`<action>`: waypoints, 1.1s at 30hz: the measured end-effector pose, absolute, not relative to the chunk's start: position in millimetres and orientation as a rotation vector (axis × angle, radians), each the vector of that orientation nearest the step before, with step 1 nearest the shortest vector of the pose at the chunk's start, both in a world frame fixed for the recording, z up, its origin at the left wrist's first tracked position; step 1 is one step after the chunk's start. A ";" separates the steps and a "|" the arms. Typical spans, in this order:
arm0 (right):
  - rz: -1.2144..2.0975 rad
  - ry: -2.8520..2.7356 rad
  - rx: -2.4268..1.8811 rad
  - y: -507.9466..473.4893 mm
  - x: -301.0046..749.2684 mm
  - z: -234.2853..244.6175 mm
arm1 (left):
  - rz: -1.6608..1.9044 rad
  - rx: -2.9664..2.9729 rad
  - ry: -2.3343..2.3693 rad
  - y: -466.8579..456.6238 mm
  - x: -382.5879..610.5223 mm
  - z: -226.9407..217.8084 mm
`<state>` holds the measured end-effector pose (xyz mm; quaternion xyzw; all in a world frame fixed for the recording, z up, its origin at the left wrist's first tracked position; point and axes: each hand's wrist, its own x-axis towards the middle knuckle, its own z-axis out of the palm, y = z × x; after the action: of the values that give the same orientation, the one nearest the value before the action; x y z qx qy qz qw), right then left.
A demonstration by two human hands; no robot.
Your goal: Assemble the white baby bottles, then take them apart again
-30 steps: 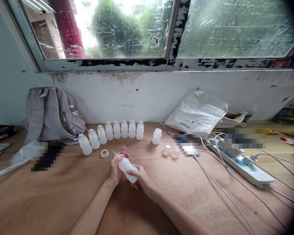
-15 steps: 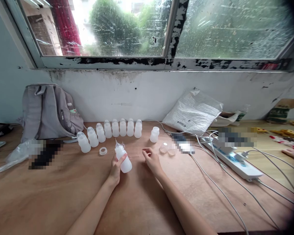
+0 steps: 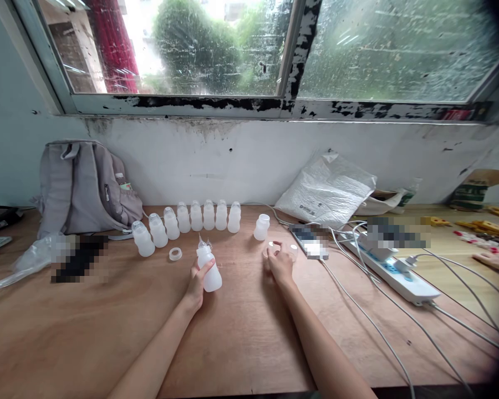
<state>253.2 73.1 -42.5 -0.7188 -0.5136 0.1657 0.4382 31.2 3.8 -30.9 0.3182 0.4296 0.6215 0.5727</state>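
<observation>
My left hand (image 3: 197,282) is wrapped round a frosted white baby bottle (image 3: 212,277), tilted slightly, with a clear pointed teat (image 3: 202,243) on its top. A white ring collar (image 3: 175,254) lies on the table just beyond that bottle, to its left. My right hand (image 3: 280,262) has its fingers bent over one of two thin clear round lids (image 3: 291,250) and appears to pinch it; the fingertips partly hide it. Behind that hand stands an uncapped frosted bottle (image 3: 261,228). A curved row of several capped baby bottles (image 3: 183,218) stands at the back.
A grey backpack (image 3: 81,185) leans on the wall at left, near a plastic bag (image 3: 35,260) and a dark blurred item (image 3: 79,257). At right lie a phone (image 3: 310,241), a power strip (image 3: 399,271) with loose cables, and a silver pouch (image 3: 326,188). Another person's hand (image 3: 497,260) shows at far right.
My right hand has moved right, from beside the held bottle to the clear lids, and one lid has shifted slightly left. My left hand keeps the bottle in nearly the same place.
</observation>
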 end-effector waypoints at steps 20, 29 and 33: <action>1.316 -0.943 -0.816 60.5 218.5 -32.7 | 1.219 1.512 1.273 11.1 28.7 -41.5; 1.398 -1.044 -0.953 45.7 200.0 -30.4 | 1.204 1.557 1.272 11.7 27.0 -40.6; 1.408 -1.056 -0.934 45.2 200.6 -29.1 | 1.190 1.539 1.235 12.5 25.3 -40.6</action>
<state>200.6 45.2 -29.1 -0.3936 -0.4448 0.5931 0.5436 25.3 12.5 -40.6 0.6104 0.4895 0.4718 0.4065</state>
